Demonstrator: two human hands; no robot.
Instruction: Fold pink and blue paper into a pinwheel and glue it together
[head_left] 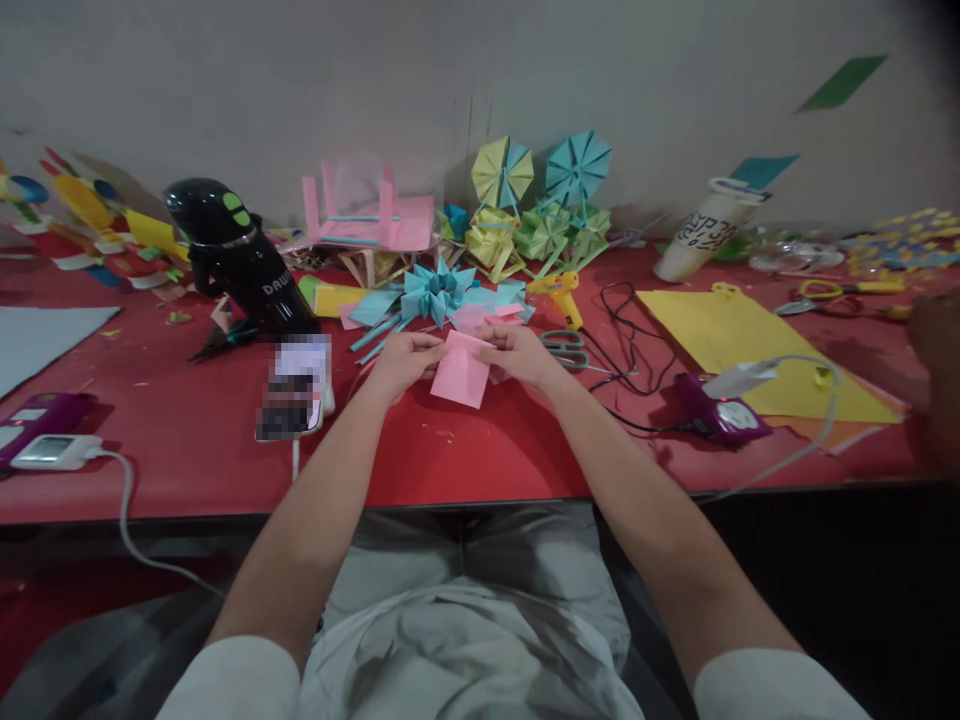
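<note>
the bare left hand and bare right hand pinched a small pink rectangular paper sheet between them, each grip clamped on an upper side, over the red-covered table. beyond lay a spiky light-blue folded-paper ring and a yellow plastic glue gun.

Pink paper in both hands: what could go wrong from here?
The pink paper, held between the left hand and right hand, might crease unevenly. The right hand could bump the scissors close beside it. The black cord farther right might snag that arm.
</note>
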